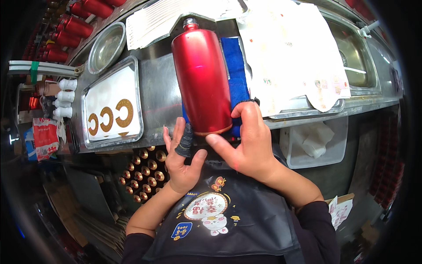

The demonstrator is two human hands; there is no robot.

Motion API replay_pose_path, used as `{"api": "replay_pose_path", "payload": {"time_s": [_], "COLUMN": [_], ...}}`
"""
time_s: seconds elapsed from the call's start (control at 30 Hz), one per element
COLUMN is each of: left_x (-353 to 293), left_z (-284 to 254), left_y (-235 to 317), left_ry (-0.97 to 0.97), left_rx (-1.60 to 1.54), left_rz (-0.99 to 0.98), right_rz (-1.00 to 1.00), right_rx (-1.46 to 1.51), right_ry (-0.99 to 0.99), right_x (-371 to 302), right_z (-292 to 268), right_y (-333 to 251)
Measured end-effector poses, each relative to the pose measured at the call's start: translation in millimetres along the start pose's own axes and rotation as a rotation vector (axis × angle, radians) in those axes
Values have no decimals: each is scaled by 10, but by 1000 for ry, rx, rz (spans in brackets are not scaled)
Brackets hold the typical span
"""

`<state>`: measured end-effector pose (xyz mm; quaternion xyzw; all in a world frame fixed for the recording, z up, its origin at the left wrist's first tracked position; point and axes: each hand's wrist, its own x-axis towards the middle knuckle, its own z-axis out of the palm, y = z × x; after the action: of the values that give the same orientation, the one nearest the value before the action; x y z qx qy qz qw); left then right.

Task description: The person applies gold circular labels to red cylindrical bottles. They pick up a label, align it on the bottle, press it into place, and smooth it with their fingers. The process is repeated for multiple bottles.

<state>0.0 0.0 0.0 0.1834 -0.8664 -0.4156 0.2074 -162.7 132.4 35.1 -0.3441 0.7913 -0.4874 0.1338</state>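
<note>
A shiny red bottle [200, 75] with a dark neck lies on a blue cloth [237, 66] on the metal bench, its neck pointing away from me. A gold-brown rim edges its base, which faces me. My right hand [250, 141] is at the base's right corner, thumb on the rim and bent index finger against the side. Beside the base's left corner is my left hand [181, 160], fingers stretched and thumb apart, holding nothing. It wears a dark finger cover [185, 141]. Dark material also shows at a right fingertip.
Left of the bottle, a metal tray [140, 110] holds a white sheet with gold C-shaped pieces [125, 112]. A metal bowl [107, 48] stands behind it. White printed sheets [290, 57] lie right, near a sink [373, 66]. Below are a plastic bin [338, 149] and several gold-rimmed pieces [151, 165].
</note>
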Motion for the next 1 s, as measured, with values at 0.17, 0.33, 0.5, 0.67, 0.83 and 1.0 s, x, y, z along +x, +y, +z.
{"api": "replay_pose_path", "payload": {"time_s": [0.17,0.33,0.5,0.67,0.83,1.0], "left_x": [-9,41,60,77,100,163], "left_z": [96,85,72,71,46,-4], "left_y": [36,26,19,33,87,163], "left_ry": [26,27,29,40,40,12], "left_rx": [198,231,236,230,301,386], "left_rz": [99,148,190,225,252,301], "right_rz": [-86,-59,-64,-139,-71,-15], "right_rx": [-149,-70,-23,-25,73,184], "right_ry": [81,66,71,99,48,3], "right_x": [47,47,34,64,20,43], "right_z": [116,70,59,60,23,-28], "right_y": [-34,-40,-24,25,54,120]}}
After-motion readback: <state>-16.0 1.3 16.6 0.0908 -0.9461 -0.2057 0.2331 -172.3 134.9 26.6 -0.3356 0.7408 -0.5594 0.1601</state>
